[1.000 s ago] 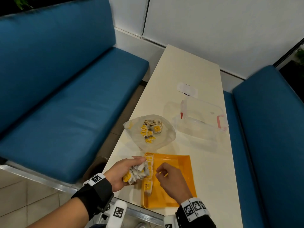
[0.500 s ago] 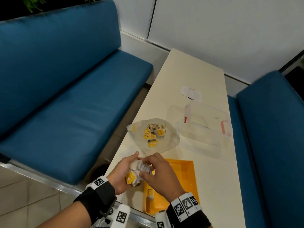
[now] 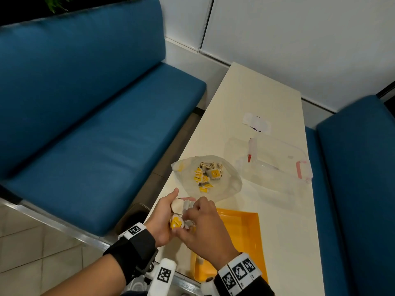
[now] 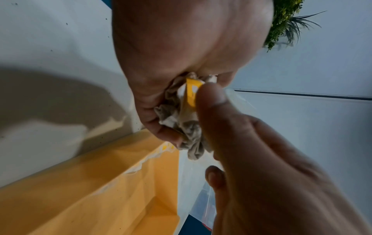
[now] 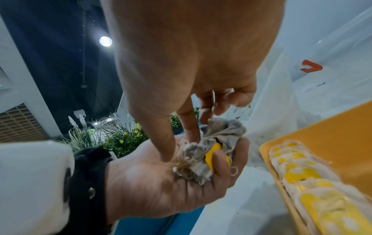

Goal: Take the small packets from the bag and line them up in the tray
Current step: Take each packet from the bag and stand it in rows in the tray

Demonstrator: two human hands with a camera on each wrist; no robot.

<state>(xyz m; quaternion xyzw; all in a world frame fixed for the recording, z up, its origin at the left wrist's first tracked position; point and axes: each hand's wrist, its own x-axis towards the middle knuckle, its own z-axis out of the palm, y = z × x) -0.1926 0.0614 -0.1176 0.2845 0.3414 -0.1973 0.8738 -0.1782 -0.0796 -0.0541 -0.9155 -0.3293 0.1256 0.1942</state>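
Observation:
My left hand cups a bunch of small white-and-yellow packets above the near left corner of the orange tray. My right hand reaches over the bunch, and its thumb and forefinger pinch a packet in it. In the right wrist view the bunch lies in the left palm, and a row of packets lines the tray's left wall. The clear bag lies open just beyond the tray, with several packets inside.
A clear plastic container with red clips stands right of the bag. A white paper slip lies farther back on the cream table. Blue benches flank both sides. The table's left edge runs just beside my left hand.
My right hand left the tray and moved left onto the bunch in my left hand, where its fingers closed on a packet. The left hand stayed put.

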